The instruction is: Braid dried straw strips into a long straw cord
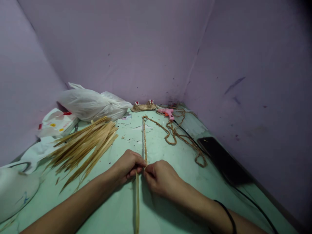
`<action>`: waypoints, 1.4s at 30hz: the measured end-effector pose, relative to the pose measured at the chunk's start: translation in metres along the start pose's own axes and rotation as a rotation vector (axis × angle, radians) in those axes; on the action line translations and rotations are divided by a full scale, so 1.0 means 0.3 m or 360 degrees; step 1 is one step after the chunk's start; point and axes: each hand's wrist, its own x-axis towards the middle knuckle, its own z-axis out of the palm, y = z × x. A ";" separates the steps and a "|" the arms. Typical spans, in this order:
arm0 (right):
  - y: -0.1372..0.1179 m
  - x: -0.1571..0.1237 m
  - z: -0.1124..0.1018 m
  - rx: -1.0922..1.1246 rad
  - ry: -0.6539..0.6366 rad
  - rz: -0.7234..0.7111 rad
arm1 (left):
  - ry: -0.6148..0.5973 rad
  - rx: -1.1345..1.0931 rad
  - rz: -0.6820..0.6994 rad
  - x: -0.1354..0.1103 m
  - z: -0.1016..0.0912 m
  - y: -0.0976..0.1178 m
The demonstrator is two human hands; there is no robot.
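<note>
While left hand [129,165] and right hand [161,178] pinch the near end of the braided cord [145,139], centre of green table [131,136], it looks light, pliable, prone to fraying; best pinched there. Counts: apparently one cord, one pale strip [137,204], one glue gun [169,113]; piled strips [85,143] uncountable.

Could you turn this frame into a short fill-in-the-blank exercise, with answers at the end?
1. The left hand and right hand meet at the braided cord, and a dark band circles the ____ forearm.
2. The glue gun is mainly ____.
3. The loose dried strips lie on the person's ____ side.

Missing words: right; pink; left.
</note>
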 end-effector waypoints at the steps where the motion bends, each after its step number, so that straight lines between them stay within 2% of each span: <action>1: -0.003 -0.002 0.004 -0.0040 0.0015 -0.0014 | 0.0003 -0.0002 0.0001 -0.002 0.004 0.004; 4: -0.012 -0.007 0.004 -0.0033 0.0003 -0.0064 | 0.0043 -0.0039 0.0003 -0.009 0.019 0.011; 6: -0.008 -0.006 -0.014 0.0030 -0.0076 -0.0071 | 0.0063 -0.0115 0.0007 -0.011 0.026 0.010; 9: 0.020 0.015 -0.067 0.0319 -0.0255 0.0072 | 0.0022 -0.0163 -0.0015 -0.011 0.025 0.003; 10: 0.032 0.025 -0.085 0.0462 -0.0240 0.0159 | -0.0007 -0.0162 -0.0024 -0.011 0.023 0.000; 13: 0.052 0.053 -0.118 0.0940 0.0022 0.0412 | -0.0055 -0.0182 -0.0011 -0.013 0.021 -0.003; 14: 0.050 0.057 -0.118 0.1147 0.0021 0.0501 | -0.0051 -0.0188 0.0005 -0.015 0.024 -0.002; 15: 0.043 0.058 -0.113 0.1371 -0.0052 0.0578 | -0.0049 -0.0187 0.0021 -0.017 0.028 0.000; 17: 0.023 0.054 -0.096 0.1799 -0.0335 0.0655 | -0.0083 -0.0175 0.0044 -0.023 0.038 0.005; 18: 0.013 0.050 -0.086 0.1949 -0.0448 0.0642 | -0.0113 -0.0175 0.0048 -0.024 0.044 0.007; 20: -0.002 0.043 -0.069 0.2067 -0.0522 0.0584 | -0.0121 -0.0176 0.0053 -0.024 0.052 0.007; 22: -0.005 0.041 -0.060 0.1982 -0.0483 0.0572 | -0.0037 -0.0162 0.0072 -0.017 0.052 -0.001; 24: 0.005 0.045 -0.058 0.1698 -0.0422 0.0566 | 0.0050 -0.0114 0.0114 -0.007 0.045 -0.013; 27: 0.033 0.059 -0.060 0.1222 -0.0360 0.0425 | 0.0007 -0.0015 0.0163 0.006 0.029 -0.026; 29: 0.054 0.068 -0.062 0.1068 -0.0382 0.0303 | -0.0049 0.0071 0.0171 0.008 0.020 -0.025; 32: 0.075 0.079 -0.063 0.0984 -0.0418 0.0233 | -0.0076 0.0241 0.0201 0.008 0.008 -0.012; 36: 0.079 0.086 -0.058 0.0874 -0.0277 0.0296 | -0.0125 0.0347 0.0223 0.013 -0.003 0.000; 42: 0.089 0.094 -0.021 0.1025 -0.0138 0.0285 | -0.0136 0.0463 0.0301 0.022 -0.017 0.001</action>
